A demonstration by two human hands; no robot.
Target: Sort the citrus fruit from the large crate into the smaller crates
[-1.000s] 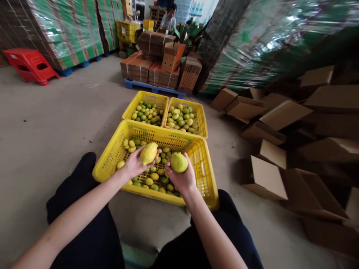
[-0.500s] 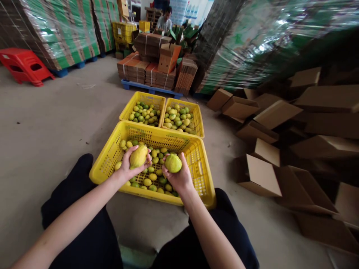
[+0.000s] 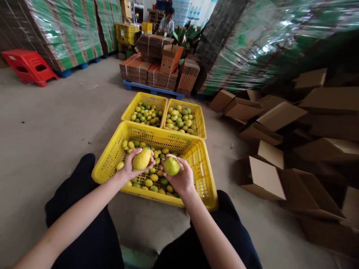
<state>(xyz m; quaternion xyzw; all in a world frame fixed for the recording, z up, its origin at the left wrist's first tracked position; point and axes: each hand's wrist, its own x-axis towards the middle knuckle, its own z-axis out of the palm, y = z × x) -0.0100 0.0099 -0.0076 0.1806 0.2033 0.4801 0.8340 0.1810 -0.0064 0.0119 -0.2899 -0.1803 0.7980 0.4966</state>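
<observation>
A large yellow lemon [image 3: 141, 159] rests in my left hand [image 3: 130, 167], whose fingers curl under and around it. My right hand [image 3: 183, 177] grips a greener lemon [image 3: 171, 166] by its side, a little to the right of the first. Both hands are above a big yellow plastic crate [image 3: 206, 168] with slotted walls. Lemons in yellow and green [image 3: 148, 182] lie loosely over the crate's floor, and my hands hide some of them.
Two smaller yellow crates, one on the left [image 3: 126, 113] and one on the right [image 3: 201, 119], hold more lemons beyond. Open cardboard boxes [image 3: 265, 179] crowd the right side. Bundled flat cartons [image 3: 162, 76] sit on a blue pallet. A red stool [image 3: 29, 67] and a seated person [image 3: 167, 24] are farther back.
The lemon in my right hand has turned, showing a greener, smoother side. My left hand still holds its yellow lemon. The whole view has shifted slightly.
</observation>
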